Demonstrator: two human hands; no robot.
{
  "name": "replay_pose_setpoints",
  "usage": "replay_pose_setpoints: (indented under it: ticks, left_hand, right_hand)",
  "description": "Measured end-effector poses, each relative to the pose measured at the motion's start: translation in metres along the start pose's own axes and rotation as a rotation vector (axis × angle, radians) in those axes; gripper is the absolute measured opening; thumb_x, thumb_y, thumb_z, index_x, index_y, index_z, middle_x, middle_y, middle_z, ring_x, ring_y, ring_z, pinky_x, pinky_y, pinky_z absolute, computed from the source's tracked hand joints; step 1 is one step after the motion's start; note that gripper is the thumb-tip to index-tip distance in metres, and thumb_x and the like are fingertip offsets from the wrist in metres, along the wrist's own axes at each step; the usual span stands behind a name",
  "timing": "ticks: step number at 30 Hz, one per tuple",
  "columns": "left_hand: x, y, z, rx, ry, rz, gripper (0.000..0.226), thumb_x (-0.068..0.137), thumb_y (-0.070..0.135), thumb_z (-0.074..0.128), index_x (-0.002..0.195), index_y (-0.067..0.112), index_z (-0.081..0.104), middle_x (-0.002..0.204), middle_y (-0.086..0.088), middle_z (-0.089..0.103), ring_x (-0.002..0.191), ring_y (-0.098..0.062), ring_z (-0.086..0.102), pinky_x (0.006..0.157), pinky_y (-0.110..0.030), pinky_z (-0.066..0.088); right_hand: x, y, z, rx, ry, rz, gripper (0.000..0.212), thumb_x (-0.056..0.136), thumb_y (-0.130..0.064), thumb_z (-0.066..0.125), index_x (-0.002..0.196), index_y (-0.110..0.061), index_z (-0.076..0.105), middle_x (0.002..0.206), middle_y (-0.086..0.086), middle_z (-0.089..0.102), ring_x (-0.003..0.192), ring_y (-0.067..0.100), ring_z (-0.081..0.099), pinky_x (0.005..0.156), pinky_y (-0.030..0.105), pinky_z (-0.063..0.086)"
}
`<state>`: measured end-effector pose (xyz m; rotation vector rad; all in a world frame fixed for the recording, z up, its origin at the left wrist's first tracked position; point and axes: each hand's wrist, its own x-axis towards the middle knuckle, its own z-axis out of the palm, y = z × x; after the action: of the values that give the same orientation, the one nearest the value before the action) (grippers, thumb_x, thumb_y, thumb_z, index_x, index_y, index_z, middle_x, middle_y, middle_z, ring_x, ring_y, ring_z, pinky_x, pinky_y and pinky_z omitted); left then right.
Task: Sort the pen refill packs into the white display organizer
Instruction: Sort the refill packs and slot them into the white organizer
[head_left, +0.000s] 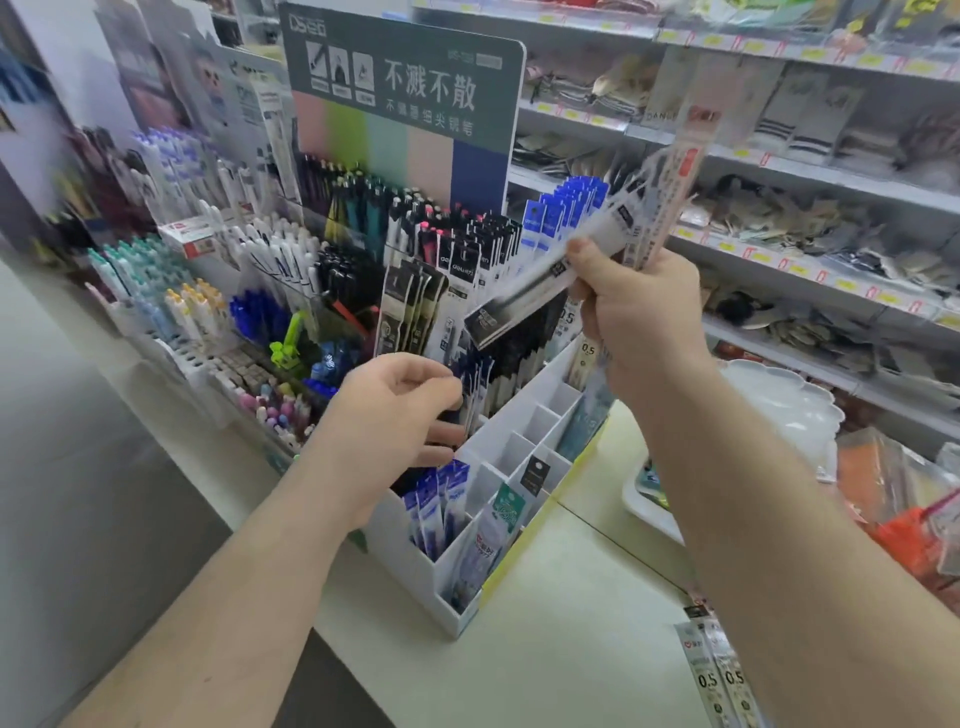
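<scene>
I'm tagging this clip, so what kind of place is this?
Most likely a stationery shop: a tiered pen display under a printed brand sign, shelves with yellow price tags, and a white display organizer holding pen refill packs.

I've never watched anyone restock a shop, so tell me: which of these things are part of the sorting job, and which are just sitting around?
Part of the job:
- right hand gripping a fan of refill packs
- left hand reaching among the packs in the white organizer
- blue packs already slotted in
- 0.5 packs lying on the counter

Just there:
- green sign
- pen racks
- shelves of goods
- white scalloped tray
</scene>
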<state>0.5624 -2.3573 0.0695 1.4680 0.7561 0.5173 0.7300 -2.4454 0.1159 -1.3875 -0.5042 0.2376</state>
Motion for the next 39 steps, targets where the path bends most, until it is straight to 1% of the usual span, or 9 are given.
replay_pose_setpoints:
  ticks: [5, 12, 21, 24, 26, 30, 32, 35, 39]
  left_hand:
    - [-0.003, -0.004, -0.004, 0.067, 0.009, 0.01, 0.006, 0.094, 0.01, 0.062, 0.092, 0.015, 0.065, 0.091, -0.012, 0.072, 0.062, -0.019, 0.068, 0.058, -0.03, 0.06]
    - [-0.005, -0.011, -0.005, 0.056, -0.011, 0.0, 0.009, 0.094, 0.006, 0.062, 0.09, 0.013, 0.065, 0.08, -0.012, 0.07, 0.052, -0.013, 0.063, 0.051, -0.026, 0.056]
    - [-0.005, -0.014, 0.0, 0.093, -0.067, 0.011, 0.011, 0.094, 0.008, 0.062, 0.089, 0.016, 0.065, 0.072, -0.003, 0.069, 0.055, -0.014, 0.063, 0.055, -0.027, 0.055]
    - [-0.005, -0.016, 0.005, 0.1, -0.1, 0.011, 0.012, 0.093, 0.006, 0.061, 0.088, 0.016, 0.064, 0.074, -0.002, 0.07, 0.054, -0.01, 0.063, 0.058, -0.027, 0.057]
    - [-0.005, -0.017, 0.009, 0.11, -0.133, 0.018, 0.011, 0.092, 0.006, 0.062, 0.089, 0.016, 0.065, 0.079, -0.006, 0.072, 0.056, -0.009, 0.063, 0.06, -0.027, 0.058]
    - [-0.006, -0.022, 0.023, 0.115, -0.189, 0.089, 0.012, 0.092, 0.007, 0.063, 0.09, 0.018, 0.066, 0.082, -0.007, 0.072, 0.062, -0.009, 0.063, 0.066, -0.03, 0.056]
    - [-0.004, -0.025, 0.031, 0.121, -0.188, 0.124, 0.011, 0.091, 0.012, 0.065, 0.087, 0.022, 0.067, 0.078, -0.001, 0.07, 0.065, -0.011, 0.064, 0.07, -0.034, 0.057]
    - [-0.003, -0.033, 0.045, 0.195, -0.207, 0.141, 0.014, 0.082, 0.036, 0.074, 0.09, 0.033, 0.064, 0.084, 0.005, 0.067, 0.076, -0.016, 0.066, 0.076, -0.042, 0.06]
    - [-0.004, -0.042, 0.058, 0.35, -0.208, 0.275, 0.049, 0.066, 0.051, 0.071, 0.11, 0.044, 0.05, 0.108, 0.019, 0.054, 0.092, 0.004, 0.058, 0.077, -0.022, 0.053]
  right_hand:
    - [0.004, 0.012, 0.034, -0.224, -0.028, -0.059, 0.025, 0.09, -0.021, 0.074, 0.066, -0.019, 0.063, 0.057, -0.003, 0.058, 0.048, 0.009, 0.047, 0.048, 0.024, 0.041]
    - [-0.004, 0.039, 0.054, -0.583, -0.286, -0.071, 0.03, 0.086, -0.028, 0.076, 0.061, -0.022, 0.063, 0.052, -0.006, 0.053, 0.043, 0.01, 0.041, 0.048, 0.028, 0.042]
    - [0.004, 0.034, 0.062, -0.952, -0.387, -0.098, 0.033, 0.084, -0.043, 0.076, 0.07, -0.014, 0.065, 0.061, 0.001, 0.061, 0.053, 0.015, 0.054, 0.054, 0.03, 0.05]
    - [0.0, 0.027, 0.042, -0.811, -0.292, -0.08, 0.043, 0.085, -0.04, 0.075, 0.068, -0.003, 0.061, 0.055, 0.001, 0.05, 0.045, 0.014, 0.041, 0.046, 0.024, 0.039]
    - [-0.011, 0.025, 0.024, -0.64, -0.255, -0.002, 0.045, 0.088, -0.04, 0.072, 0.081, 0.004, 0.064, 0.057, 0.003, 0.047, 0.047, 0.014, 0.038, 0.046, 0.024, 0.034]
    - [-0.044, 0.03, -0.012, -0.096, -0.425, 0.556, 0.054, 0.094, -0.06, 0.05, 0.098, -0.007, 0.057, 0.062, 0.002, 0.044, 0.048, 0.014, 0.032, 0.047, 0.025, 0.025]
    - [-0.058, 0.037, -0.025, 0.101, -0.457, 0.719, 0.053, 0.092, -0.064, 0.045, 0.095, -0.011, 0.052, 0.063, 0.003, 0.046, 0.045, 0.014, 0.033, 0.046, 0.025, 0.023]
    - [-0.073, 0.048, -0.038, 0.236, -0.391, 0.747, 0.035, 0.095, -0.048, 0.044, 0.091, -0.013, 0.048, 0.063, 0.003, 0.044, 0.045, 0.015, 0.034, 0.047, 0.027, 0.021]
    - [-0.086, 0.056, -0.052, 0.275, -0.265, 0.703, 0.023, 0.098, -0.027, 0.045, 0.084, -0.012, 0.053, 0.061, 0.005, 0.043, 0.044, 0.015, 0.037, 0.043, 0.025, 0.024]
